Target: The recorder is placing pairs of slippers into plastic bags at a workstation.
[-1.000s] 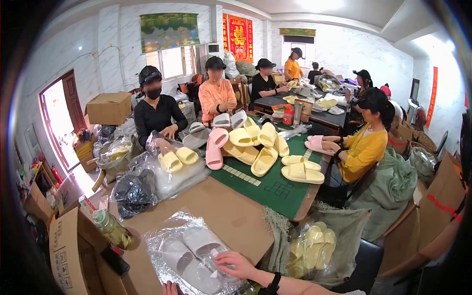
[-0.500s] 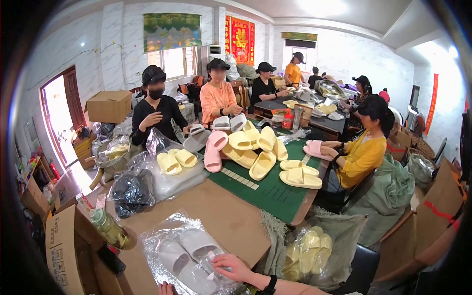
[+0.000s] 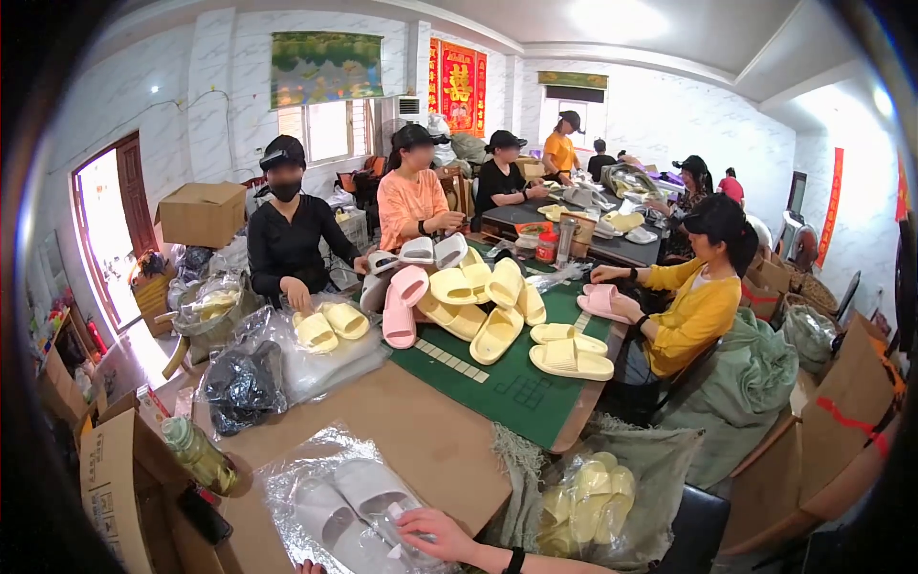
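A pair of light grey slide slippers (image 3: 371, 486) lies in a clear plastic bag (image 3: 287, 467) on the brown tabletop in front of me. My right hand (image 3: 435, 534) is on the right side of the bag, its fingers closed on the plastic beside the slippers. Small white pieces (image 3: 394, 512) show at its fingertips; I cannot make out what they are. Of my left hand (image 3: 311, 568), only the fingertips show at the lower edge, near the bag's lower left corner. Whether those fingers hold anything is hidden.
Yellow, pink and grey slippers (image 3: 497, 333) are heaped on the green mat (image 3: 516, 407). A bottle (image 3: 198, 457), phone (image 3: 204, 517) and cardboard box (image 3: 120, 497) stand left. Bagged yellow slippers (image 3: 588, 502) lie right in a sack. Several co-workers sit around.
My left hand has slipped lower, nearly out of view; the right stays at the bag. Across the table, the person in black has reached down to the yellow slippers on the plastic.
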The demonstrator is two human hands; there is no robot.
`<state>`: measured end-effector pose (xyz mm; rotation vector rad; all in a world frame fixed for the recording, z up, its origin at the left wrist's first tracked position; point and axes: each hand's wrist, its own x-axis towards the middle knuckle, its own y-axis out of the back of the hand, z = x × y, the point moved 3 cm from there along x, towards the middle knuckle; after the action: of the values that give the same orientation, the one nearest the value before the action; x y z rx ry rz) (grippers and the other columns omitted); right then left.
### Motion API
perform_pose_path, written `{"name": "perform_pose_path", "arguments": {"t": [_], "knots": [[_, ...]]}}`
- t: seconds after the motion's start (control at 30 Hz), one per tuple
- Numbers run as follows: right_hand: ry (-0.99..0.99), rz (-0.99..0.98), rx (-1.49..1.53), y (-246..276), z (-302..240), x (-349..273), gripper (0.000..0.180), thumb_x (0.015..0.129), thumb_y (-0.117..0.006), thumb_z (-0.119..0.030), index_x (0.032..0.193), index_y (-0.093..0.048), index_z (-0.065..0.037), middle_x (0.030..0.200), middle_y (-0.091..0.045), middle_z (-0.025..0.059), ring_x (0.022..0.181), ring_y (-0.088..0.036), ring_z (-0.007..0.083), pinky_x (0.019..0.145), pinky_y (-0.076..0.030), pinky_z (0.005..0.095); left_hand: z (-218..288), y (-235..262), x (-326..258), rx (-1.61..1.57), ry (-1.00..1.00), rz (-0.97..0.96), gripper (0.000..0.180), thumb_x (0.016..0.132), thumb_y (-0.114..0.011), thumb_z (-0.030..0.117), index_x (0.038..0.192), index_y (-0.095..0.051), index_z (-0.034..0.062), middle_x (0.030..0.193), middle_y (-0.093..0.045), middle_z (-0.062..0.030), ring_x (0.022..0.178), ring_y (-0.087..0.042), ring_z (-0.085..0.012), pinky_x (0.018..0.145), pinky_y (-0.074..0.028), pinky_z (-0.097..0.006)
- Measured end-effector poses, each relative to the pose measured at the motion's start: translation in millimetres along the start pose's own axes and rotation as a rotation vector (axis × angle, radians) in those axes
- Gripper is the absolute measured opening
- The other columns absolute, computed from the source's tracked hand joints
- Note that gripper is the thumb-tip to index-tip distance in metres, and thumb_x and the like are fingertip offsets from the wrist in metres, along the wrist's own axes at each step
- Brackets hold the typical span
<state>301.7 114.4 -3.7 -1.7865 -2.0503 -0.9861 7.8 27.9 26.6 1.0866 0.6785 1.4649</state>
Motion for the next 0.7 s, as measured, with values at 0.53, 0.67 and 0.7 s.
{"name": "perform_pose_path", "arguments": {"t": [0.53,0.67,0.7], "knots": [[0.007,0.015,0.005,0.7,-0.8,-0.2,0.014,0.091,-0.071,-0.013,0.101,-0.071,-0.003,0.115,-0.070,0.0105,0.110,-0.065,0.0292,0.098,-0.049,0.0411,-2.0,-5.2,-3.3,0.001,0.003,0.041,0.051,0.091,-0.057,0.022,0.136,-0.055,-0.0028,0.145,-0.051,-0.0246,0.139,-0.040,-0.0438,0.117,-0.031,-0.051],[0.013,0.021,-0.004,-0.3,-1.7,-0.8,0.013,0.091,-0.070,-0.009,0.103,-0.071,-0.004,0.116,-0.070,0.0098,0.114,-0.064,0.0280,0.099,-0.049,0.0413,-2.0,-3.5,-4.1,0.005,0.016,0.028,0.051,0.091,-0.057,0.024,0.135,-0.056,-0.0022,0.145,-0.051,-0.0246,0.140,-0.040,-0.0433,0.118,-0.030,-0.051],[0.000,0.012,0.002,-1.0,-1.1,-0.6,0.013,0.090,-0.070,-0.009,0.102,-0.071,-0.003,0.116,-0.071,0.0099,0.113,-0.064,0.0280,0.099,-0.049,0.0412,-2.1,-3.3,-4.3,0.007,0.017,0.029,0.051,0.091,-0.057,0.024,0.135,-0.056,-0.0022,0.145,-0.051,-0.0246,0.140,-0.040,-0.0433,0.118,-0.030,-0.051]]}}
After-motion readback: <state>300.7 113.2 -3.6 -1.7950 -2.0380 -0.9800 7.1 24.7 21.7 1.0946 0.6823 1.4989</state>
